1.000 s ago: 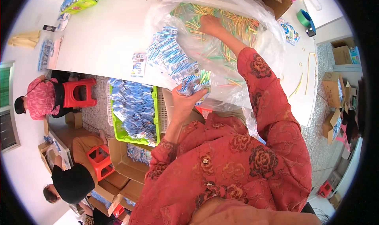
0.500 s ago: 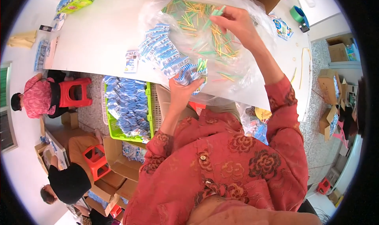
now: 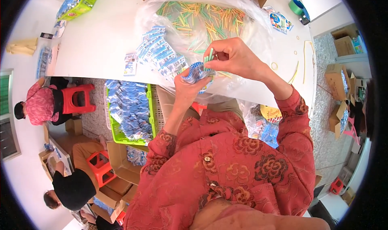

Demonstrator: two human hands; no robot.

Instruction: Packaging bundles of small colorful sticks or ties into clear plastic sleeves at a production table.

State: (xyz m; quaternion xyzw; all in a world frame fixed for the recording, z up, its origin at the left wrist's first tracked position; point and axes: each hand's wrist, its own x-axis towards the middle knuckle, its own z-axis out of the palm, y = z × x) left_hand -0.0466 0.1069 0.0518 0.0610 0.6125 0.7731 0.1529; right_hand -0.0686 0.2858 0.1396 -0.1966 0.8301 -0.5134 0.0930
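Fingers curled, my left hand grips a fanned bunch of blue-and-white plastic packets over the table's near edge. My right hand is closed in a pinch on several thin green sticks, which look like short straws. The lower ends of these sticks meet the packets' top edges; whether they are inside is hard to see. More packets lie overlapped in a strip on the table to the left of my hands. Beyond them, loose green, yellow and orange sticks are spread on a clear plastic sheet.
A green basket full of packets stands below the table's edge on the left. A single packet lies on the white table. Tape sits at the far right. Two people work near red stools at left.
My right hand has come back from the stick pile toward me, bringing the green sticks to the packets in my left hand. My left hand keeps hold of the packets.
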